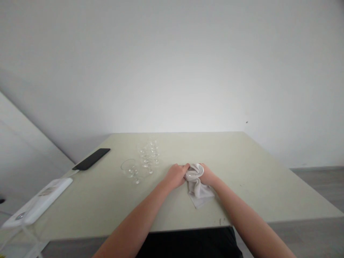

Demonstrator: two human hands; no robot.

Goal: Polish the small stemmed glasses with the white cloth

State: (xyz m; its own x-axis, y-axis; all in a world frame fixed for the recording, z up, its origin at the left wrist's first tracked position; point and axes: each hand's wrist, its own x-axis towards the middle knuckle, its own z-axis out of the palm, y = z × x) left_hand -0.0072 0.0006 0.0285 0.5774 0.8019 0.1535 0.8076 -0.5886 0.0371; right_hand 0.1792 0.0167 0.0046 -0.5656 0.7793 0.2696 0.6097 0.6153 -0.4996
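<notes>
Both my hands meet over the middle of a pale table (242,186). My left hand (176,175) is closed around something wrapped in a light grey cloth (197,186), apparently a clear glass, though little of it shows. My right hand (208,175) grips the bunched cloth from the other side. The cloth's loose end hangs down onto the tabletop toward me.
Several clear stemmed glasses (147,156) stand behind and left of my hands, with one wide glass (130,170) nearer the left. A black phone (91,158) lies at the left table edge. A white flat object (40,202) sits lower left.
</notes>
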